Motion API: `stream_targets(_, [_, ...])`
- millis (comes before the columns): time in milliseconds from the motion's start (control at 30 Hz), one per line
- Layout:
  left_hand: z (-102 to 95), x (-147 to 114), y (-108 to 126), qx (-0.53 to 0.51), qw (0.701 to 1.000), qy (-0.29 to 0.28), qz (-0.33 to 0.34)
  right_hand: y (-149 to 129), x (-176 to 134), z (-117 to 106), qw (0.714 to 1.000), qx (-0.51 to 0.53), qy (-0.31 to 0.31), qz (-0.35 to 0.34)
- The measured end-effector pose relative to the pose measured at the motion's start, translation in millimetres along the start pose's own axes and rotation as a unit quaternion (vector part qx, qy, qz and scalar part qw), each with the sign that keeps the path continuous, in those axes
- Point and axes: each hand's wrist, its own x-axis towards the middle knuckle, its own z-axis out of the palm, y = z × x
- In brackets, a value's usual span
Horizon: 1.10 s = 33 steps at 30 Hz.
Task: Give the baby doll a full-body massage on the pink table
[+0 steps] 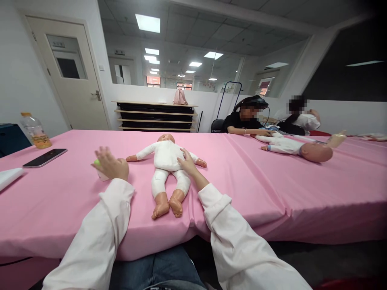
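Note:
A baby doll [169, 155] in a white cloth body lies on its back in the middle, feet toward me and arms spread. My right hand [189, 162] rests on the side of its torso, fingers stretched out, not wrapped round it. My left hand [111, 163] is lifted to the left of the doll, fingers extended and slightly blurred. Behind that hand, partly hidden, stands a small white container [103, 176] with a yellow-green top. Whether the hand touches it I cannot tell.
A pink cloth covers the table [242, 189]. To the left are a phone [45, 157], a bottle of amber liquid [36, 131] and something white [10, 177]. On the right lie another doll [290, 148] and a cream bottle [336, 139]. Two people [242, 123] sit at the far right.

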Motion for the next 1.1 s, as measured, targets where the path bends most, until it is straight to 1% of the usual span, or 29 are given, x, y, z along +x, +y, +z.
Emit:
stream_targets(67, [-0.6, 2, -12, 0.015, 0.994, 0.037, -0.103, -14, -1, 4, 0.998, 0.053, 0.0, -0.019])
stream_targets(100, [2.4, 1, -17, 0.023, 0.985, 0.046, -0.165, -20, -2, 6, 0.996, 0.089, -0.01, -0.019])
stream_targets(167, [11.8, 1, -24, 0.037, 0.954, 0.049, -0.294, -31, -8, 10, 0.98, 0.185, -0.072, 0.009])
stream_targets(200, [16.7, 1, -27, 0.044, 0.937, 0.047, -0.343, -35, -11, 12, 0.965, 0.236, -0.111, 0.033])
stream_targets(267, [23.6, 2, -30, 0.048, 0.915, 0.045, -0.397, -38, -17, 16, 0.924, 0.324, -0.18, 0.093])
stream_targets(333, [25.1, 4, -30, 0.032, 0.912, 0.035, -0.407, -37, -22, 20, 0.882, 0.385, -0.217, 0.161])
stream_targets(367, [24.0, 4, -29, 0.015, 0.917, 0.028, -0.397, -37, -23, 22, 0.863, 0.408, -0.226, 0.197])
stream_targets(400, [22.1, 4, -26, -0.002, 0.927, 0.019, -0.374, -36, -23, 23, 0.843, 0.428, -0.228, 0.233])
stream_targets(433, [19.7, 4, -22, -0.018, 0.944, 0.008, -0.329, -36, -24, 25, 0.824, 0.447, -0.226, 0.265])
stream_targets(467, [17.3, 2, -16, -0.031, 0.965, -0.004, -0.259, -36, -24, 26, 0.805, 0.467, -0.222, 0.29])
stream_targets(500, [15.1, -2, -9, -0.04, 0.985, -0.017, -0.17, -36, -24, 27, 0.789, 0.485, -0.218, 0.309])
stream_targets(533, [13.3, -6, -1, -0.044, 0.996, -0.035, -0.073, -36, -24, 28, 0.775, 0.502, -0.214, 0.32])
stream_targets(567, [12.1, -12, 8, -0.047, 0.997, -0.061, 0.024, -36, -24, 30, 0.765, 0.515, -0.211, 0.325])
stream_targets(600, [11.5, -18, 17, -0.054, 0.987, -0.099, 0.115, -35, -25, 31, 0.758, 0.523, -0.209, 0.329])
stream_targets(633, [11.3, -25, 25, -0.065, 0.967, -0.146, 0.2, -34, -26, 33, 0.753, 0.528, -0.207, 0.334])
stream_targets(667, [11.5, -31, 34, -0.08, 0.936, -0.2, 0.277, -34, -26, 34, 0.75, 0.531, -0.204, 0.339])
stream_targets(700, [11.8, -37, 40, -0.095, 0.903, -0.247, 0.337, -33, -27, 35, 0.748, 0.532, -0.197, 0.345])
stream_targets(733, [12.1, -41, 46, -0.107, 0.876, -0.279, 0.378, -32, -28, 36, 0.747, 0.533, -0.188, 0.35])
stream_targets(767, [12.4, -44, 49, -0.113, 0.864, -0.29, 0.396, -31, -29, 37, 0.746, 0.533, -0.178, 0.358])
stream_targets(800, [12.6, -46, 51, -0.112, 0.871, -0.278, 0.39, -31, -29, 37, 0.746, 0.531, -0.168, 0.365])
stream_targets(867, [12.5, -47, 50, -0.097, 0.91, -0.218, 0.339, -31, -30, 38, 0.748, 0.525, -0.154, 0.376])
stream_targets(900, [12.3, -47, 49, -0.088, 0.924, -0.194, 0.318, -32, -31, 39, 0.748, 0.523, -0.152, 0.378])
stream_targets(933, [12.0, -47, 47, -0.084, 0.926, -0.188, 0.316, -33, -31, 39, 0.749, 0.524, -0.151, 0.377])
stream_targets(967, [11.8, -47, 46, -0.084, 0.918, -0.201, 0.332, -33, -31, 40, 0.75, 0.525, -0.147, 0.375])
stream_targets(1033, [11.6, -47, 46, -0.094, 0.882, -0.258, 0.384, -33, -31, 40, 0.753, 0.527, -0.13, 0.371])
stream_targets(1067, [11.9, -48, 47, -0.099, 0.869, -0.281, 0.396, -33, -31, 40, 0.756, 0.525, -0.122, 0.372])
stream_targets(1100, [12.6, -48, 49, -0.102, 0.868, -0.29, 0.389, -33, -31, 39, 0.758, 0.519, -0.12, 0.376])
